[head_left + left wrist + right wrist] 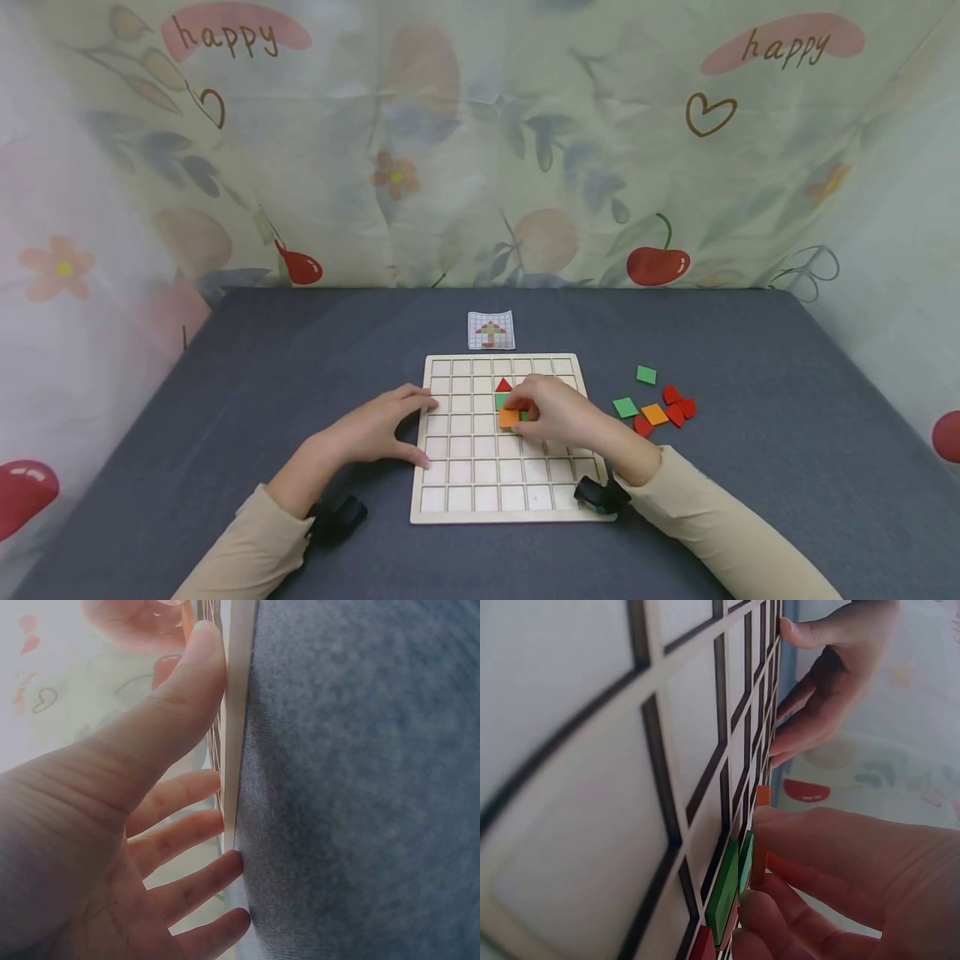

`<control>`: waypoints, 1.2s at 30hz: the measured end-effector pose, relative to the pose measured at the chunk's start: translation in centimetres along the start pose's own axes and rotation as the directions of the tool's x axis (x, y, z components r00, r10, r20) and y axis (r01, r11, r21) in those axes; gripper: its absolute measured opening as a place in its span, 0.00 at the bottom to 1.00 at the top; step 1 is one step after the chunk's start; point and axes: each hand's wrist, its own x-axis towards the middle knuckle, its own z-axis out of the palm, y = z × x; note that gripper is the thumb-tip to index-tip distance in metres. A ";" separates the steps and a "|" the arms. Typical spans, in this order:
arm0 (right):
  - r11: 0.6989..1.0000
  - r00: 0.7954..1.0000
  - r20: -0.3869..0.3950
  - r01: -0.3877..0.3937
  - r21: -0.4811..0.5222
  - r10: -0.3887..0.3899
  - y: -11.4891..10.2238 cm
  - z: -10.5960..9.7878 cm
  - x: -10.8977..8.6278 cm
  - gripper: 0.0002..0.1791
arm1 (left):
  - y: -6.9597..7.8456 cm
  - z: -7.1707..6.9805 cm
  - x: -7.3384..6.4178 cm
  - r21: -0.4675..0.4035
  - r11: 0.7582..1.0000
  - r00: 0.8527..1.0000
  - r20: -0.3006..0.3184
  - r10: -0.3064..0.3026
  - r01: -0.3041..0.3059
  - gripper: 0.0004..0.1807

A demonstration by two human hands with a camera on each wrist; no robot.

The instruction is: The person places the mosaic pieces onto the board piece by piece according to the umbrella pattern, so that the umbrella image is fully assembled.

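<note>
A pale wooden grid board (486,473) lies on the table. My right hand (561,410) pinches an orange square tile (508,419) between thumb and fingers, over the board's upper middle. In the right wrist view the orange tile (763,796) stands on edge to the camera, beside green tiles (721,894). A red triangle (503,385) and a green square (501,402) sit in cells just above it; another green piece (524,416) is partly covered by the fingers. My left hand (381,423) touches the board's left edge, its fingers spread (176,844).
Right of the board lie loose pieces: green squares (647,375) (624,407), an orange square (654,414) and several red pieces (676,415). Behind the board is a small card (491,332) with a coloured grid pattern. A printed curtain (465,167) hangs behind the dark tablecloth (337,342).
</note>
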 end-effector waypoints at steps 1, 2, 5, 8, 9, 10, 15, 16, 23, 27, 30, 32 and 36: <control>1.000 1.000 0.003 -0.009 -0.002 0.009 0.0 0.0 0.1 0.11 | 0.0 0.0 0.0 0.000 1.000 1.000 0.000 0.000 0.000 0.43; 1.000 1.000 0.006 -0.018 -0.005 0.018 -0.1 0.1 0.1 0.11 | 0.0 0.0 0.0 0.001 1.000 1.000 -0.001 0.000 0.000 0.43; 0.999 0.999 0.014 -0.042 -0.012 0.042 -0.2 0.2 0.2 0.10 | 0.1 -0.1 -0.1 -0.002 1.000 1.000 0.000 -0.001 0.001 0.43; 0.998 0.997 0.023 -0.067 -0.014 0.067 -0.3 0.3 0.3 0.10 | 0.2 -0.1 -0.1 -0.016 1.000 1.000 0.002 -0.009 0.009 0.43; 0.997 0.997 0.025 -0.073 -0.013 0.073 -0.4 0.3 0.3 0.10 | 0.3 -0.1 -0.1 -0.017 1.000 1.000 0.003 -0.009 0.009 0.43; 0.997 0.996 0.027 -0.079 -0.013 0.079 -0.4 0.3 0.3 0.10 | 0.3 -0.2 -0.2 -0.016 1.000 1.000 0.003 -0.009 0.009 0.43; 0.996 0.996 0.025 -0.083 -0.012 0.083 -0.5 0.4 0.3 0.09 | 0.3 -0.2 -0.2 -0.014 1.000 1.000 0.000 -0.006 0.006 0.43; 0.997 0.996 0.023 -0.080 -0.011 0.081 -0.5 0.4 0.3 0.09 | 0.3 -0.2 -0.2 -0.016 1.000 1.000 0.001 -0.007 0.007 0.43; 0.998 0.997 0.016 -0.069 0.001 0.069 -0.3 0.2 0.1 0.10 | 0.2 -0.1 -0.1 -0.015 1.000 1.000 0.003 -0.007 0.007 0.43; 0.997 0.997 -0.002 -0.074 0.020 0.074 0.4 -0.4 -0.3 0.11 | 0.0 0.0 -0.1 -0.014 1.000 1.000 0.000 -0.004 0.004 0.44; 0.995 0.995 -0.022 -0.092 0.044 0.093 1.2 -1.2 -0.8 0.12 | 0.0 0.0 -0.1 -0.012 1.000 1.000 0.000 -0.003 0.003 0.44; 0.992 0.993 -0.038 -0.111 0.060 0.114 1.8 -2.0 -1.2 0.12 | 0.0 0.0 -0.1 -0.012 1.000 1.000 -0.001 -0.003 0.003 0.44; 0.988 0.985 -0.086 -0.146 0.058 0.151 3.3 -3.6 -2.3 0.15 | 0.0 0.0 -0.1 -0.012 1.000 1.000 0.001 -0.007 0.007 0.44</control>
